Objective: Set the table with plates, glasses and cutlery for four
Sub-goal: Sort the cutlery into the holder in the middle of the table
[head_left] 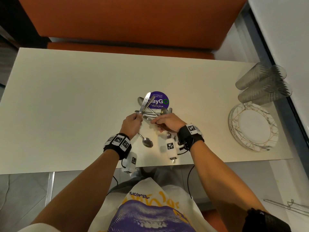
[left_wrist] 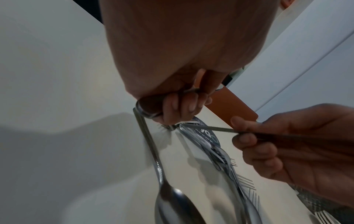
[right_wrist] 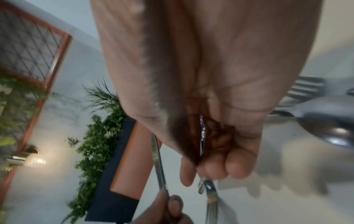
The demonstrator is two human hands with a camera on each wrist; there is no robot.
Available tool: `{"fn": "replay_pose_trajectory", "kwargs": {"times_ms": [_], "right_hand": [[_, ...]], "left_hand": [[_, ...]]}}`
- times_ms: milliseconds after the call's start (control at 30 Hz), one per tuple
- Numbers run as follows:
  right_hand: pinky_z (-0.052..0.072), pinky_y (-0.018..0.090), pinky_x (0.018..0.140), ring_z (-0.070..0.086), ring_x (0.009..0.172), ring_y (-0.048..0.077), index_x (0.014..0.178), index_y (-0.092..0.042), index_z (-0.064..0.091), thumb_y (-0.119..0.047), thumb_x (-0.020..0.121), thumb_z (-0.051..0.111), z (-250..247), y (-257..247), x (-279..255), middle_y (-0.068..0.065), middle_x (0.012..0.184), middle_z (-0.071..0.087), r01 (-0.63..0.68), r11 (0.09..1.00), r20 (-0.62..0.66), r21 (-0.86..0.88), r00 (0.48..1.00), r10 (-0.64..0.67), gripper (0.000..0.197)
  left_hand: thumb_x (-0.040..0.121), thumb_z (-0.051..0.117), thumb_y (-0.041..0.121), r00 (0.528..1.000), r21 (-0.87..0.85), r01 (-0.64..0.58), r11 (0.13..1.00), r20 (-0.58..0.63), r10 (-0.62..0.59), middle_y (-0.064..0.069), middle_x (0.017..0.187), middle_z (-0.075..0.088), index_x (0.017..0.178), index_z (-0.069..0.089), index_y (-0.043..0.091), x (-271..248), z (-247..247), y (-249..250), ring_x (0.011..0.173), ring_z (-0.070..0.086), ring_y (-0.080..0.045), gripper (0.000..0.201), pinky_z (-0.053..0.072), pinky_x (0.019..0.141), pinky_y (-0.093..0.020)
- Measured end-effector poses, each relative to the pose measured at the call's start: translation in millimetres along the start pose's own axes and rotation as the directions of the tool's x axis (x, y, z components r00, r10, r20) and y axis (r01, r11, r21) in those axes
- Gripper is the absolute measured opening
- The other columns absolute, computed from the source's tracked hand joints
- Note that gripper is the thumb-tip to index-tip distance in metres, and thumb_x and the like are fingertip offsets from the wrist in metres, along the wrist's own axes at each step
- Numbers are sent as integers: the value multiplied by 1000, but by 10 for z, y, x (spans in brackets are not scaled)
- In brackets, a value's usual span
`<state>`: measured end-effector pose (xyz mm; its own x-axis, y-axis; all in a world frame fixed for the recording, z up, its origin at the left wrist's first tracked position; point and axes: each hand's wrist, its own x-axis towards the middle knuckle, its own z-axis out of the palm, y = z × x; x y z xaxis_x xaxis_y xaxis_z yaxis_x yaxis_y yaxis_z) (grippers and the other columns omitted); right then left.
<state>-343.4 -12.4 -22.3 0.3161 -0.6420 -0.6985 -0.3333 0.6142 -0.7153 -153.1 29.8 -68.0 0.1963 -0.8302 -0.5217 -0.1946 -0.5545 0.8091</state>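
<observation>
My left hand grips a table knife, blade pointing away from me, together with a spoon whose bowl hangs toward me. The left wrist view shows its fingers curled round both handles, the spoon running down. My right hand holds a fork by the handle, tines toward the left hand; the fork shows below its curled fingers. Between and beyond the hands lies a pile of loose cutlery with several forks and spoons.
The white table carries a purple round sticker under the pile. A stack of gold-patterned plates and ribbed glasses sit at the right end. An orange bench runs behind the far edge.
</observation>
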Motion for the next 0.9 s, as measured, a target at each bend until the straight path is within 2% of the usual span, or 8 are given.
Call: {"fn": "replay_pose_trajectory", "kwargs": {"times_ms": [100,233,433,567,667,767,833,900], "right_hand": [[50,31,67,56,74,23,116,16,65,16,88,34,-53,-85,-91,23,97,61,9,978,92,207,995,-28,42],[55,32,72,62,75,21,121,11,66,21,90,47,-152,-202,-170,13,88,67,119,979,138,168,980,-143,37],[53,35,71,60,69,22,107,-1,74,-8,92,71,-190,-341,-196,13,82,69,254,967,-11,-19,967,-255,17],[49,28,54,56,53,16,93,-2,72,-20,101,60,-148,-418,-169,11,70,69,300,934,-182,-194,924,-335,23],[48,28,50,58,52,19,91,-1,72,-19,103,55,-69,-443,-147,12,69,71,309,934,-236,-181,908,-346,27],[52,33,52,60,51,22,90,-1,72,-20,103,52,-16,-461,-122,11,67,72,281,932,-273,-229,901,-338,30],[57,38,59,62,53,24,82,-2,71,-23,103,53,-10,-472,-102,10,67,72,264,900,-291,-346,882,-370,35],[56,41,67,64,61,30,73,-3,67,-28,100,56,-15,-492,-90,12,68,71,236,829,-293,-506,857,-423,39]], "left_hand": [[105,48,35,1000,-8,-12,1000,2,12,0,70,59,76,61,19,-4,5,112,62,51,-19,36,42,64,-31],[96,48,28,1000,-32,-25,999,-6,25,-2,76,63,78,63,19,9,-4,235,66,51,-21,25,41,66,-33],[107,44,21,996,-22,-83,996,-30,82,-1,87,75,92,65,10,-4,33,363,70,66,-18,28,49,58,-30],[108,43,20,997,-94,-77,993,-3,77,-6,89,79,90,62,12,-3,103,388,79,76,-23,27,61,74,-39],[105,44,21,996,-44,-84,996,37,85,-7,88,79,94,66,12,-45,146,478,75,75,-28,27,59,68,-38],[108,44,22,982,-188,-47,981,172,79,-20,91,78,106,66,6,-114,218,580,75,76,-35,27,61,64,-38],[108,46,29,977,-216,-37,976,197,80,-18,81,76,103,65,5,-138,252,613,62,70,-34,31,53,52,-33],[106,45,31,977,-249,-11,968,203,64,-11,68,65,98,62,8,-135,278,614,49,54,-25,30,36,46,-30]]}}
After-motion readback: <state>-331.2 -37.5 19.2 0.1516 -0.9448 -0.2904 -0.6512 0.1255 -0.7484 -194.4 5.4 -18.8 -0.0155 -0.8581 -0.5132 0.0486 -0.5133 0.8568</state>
